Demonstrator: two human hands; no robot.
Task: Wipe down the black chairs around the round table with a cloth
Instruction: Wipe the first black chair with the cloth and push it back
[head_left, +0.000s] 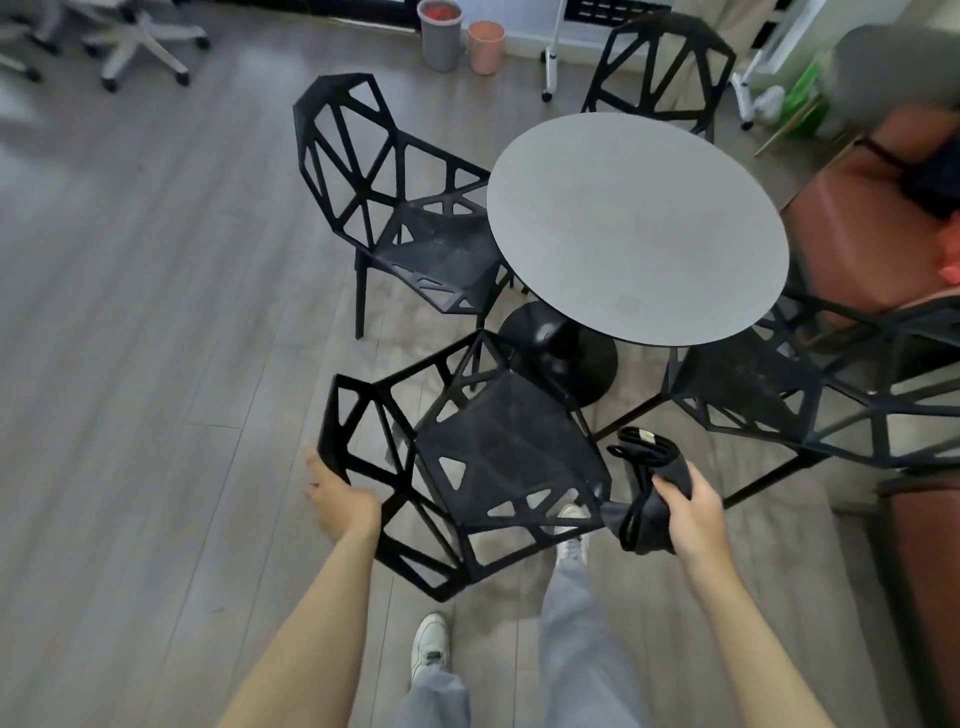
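- Nearest of the black chairs (498, 467), a lattice-frame one, stands tilted just below the round table (639, 228), its backrest turned to the left and its seat toward the table's pedestal.
- Left hand (340, 501) rests against the lower edge of that chair's backrest; its fingers lie fairly straight, though whether they wrap the frame cannot be told.
- Right hand (693, 506) holds a dark cloth (649, 488) just right of the seat's near corner, fingers curled round the bunched fabric, with a folded end sticking up toward the table.
- Three more black chairs ring the table: one on the left (400, 208), one on the far side (660, 67), one on the right (810, 395).
- Grey trouser legs and white sneakers (431, 647) show at the near edge on the grey plank floor (130, 364).
- Farther off stand a grey bin (440, 36) and a pink bin (487, 47); a brown sofa (852, 239) lies to the right.
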